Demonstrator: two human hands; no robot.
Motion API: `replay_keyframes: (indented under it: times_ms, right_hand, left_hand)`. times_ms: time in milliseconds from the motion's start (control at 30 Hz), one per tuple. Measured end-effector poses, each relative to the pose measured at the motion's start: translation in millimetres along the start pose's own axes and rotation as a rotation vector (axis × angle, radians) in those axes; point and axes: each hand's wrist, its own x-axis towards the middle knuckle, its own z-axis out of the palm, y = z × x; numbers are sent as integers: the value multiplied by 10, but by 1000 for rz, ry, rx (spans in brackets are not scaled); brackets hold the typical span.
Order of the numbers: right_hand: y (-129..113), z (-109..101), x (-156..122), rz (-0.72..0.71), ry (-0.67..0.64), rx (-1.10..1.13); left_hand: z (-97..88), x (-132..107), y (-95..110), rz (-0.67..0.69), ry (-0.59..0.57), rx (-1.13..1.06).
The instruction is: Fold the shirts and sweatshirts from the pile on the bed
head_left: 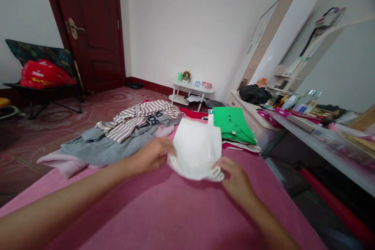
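A folded white garment [197, 146] is held up over the pink bed cover [164, 211]; blur hides which kind of garment it is. My left hand [154, 154] pinches its left edge, and my right hand [234, 175] grips the lower right corner, where the fabric layers curl. Just beyond it on the right lies a folded green shirt [231, 123] with dark buttons, on top of other folded clothes. To the left, a loose heap holds a striped garment [129, 129] and a grey garment [96, 144] with dark lettering. A pale pink cloth [64, 163] sticks out under the heap.
A dressing table [310, 144] crowded with bottles and boxes stands close on the right, with a black bag [254, 94]. Beyond the bed is a small white table [191, 86]. A chair with a red bag [43, 75] stands left of the dark red door [88, 27].
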Motion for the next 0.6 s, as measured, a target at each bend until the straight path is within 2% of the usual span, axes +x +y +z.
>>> replay_keyframes:
  times_ms: [33, 67, 133, 167, 233, 300, 333, 400, 467, 533, 600]
  right_hand:
    - [25, 84, -174, 47, -98, 17]
    - [23, 135, -295, 94, -171, 35]
    - [-57, 130, -335, 148, -173, 58]
    - [-128, 83, -250, 148, -114, 58]
    - [-298, -48, 86, 102, 82, 40]
    - [-441, -137, 519, 38, 271, 11]
    - [-475, -135, 722, 8, 343, -6]
    - [-429, -4, 1023, -20, 435, -63]
    - [-225, 276, 1138, 51, 412, -168]
    - [72, 613, 1095, 254, 239, -290]
    - [349, 895, 984, 465, 22, -372]
  left_hand:
    - [107, -170, -9, 6, -126, 31]
    - [170, -291, -3, -40, -197, 76]
    - [155, -341, 61, -153, -253, 171]
    - [90, -263, 118, -205, -241, 208]
    - [-79, 62, 262, -242, -172, 231]
    - [-177, 500, 396, -218, -19, 209]
    - [-164, 711, 434, -196, 56, 189]
    - [7, 1038, 418, -159, 155, 170]
    - [336, 1184, 278, -198, 142, 193]
    - [715, 1165, 74, -300, -16, 251]
    - [1023, 1067, -113, -364, -83, 264]
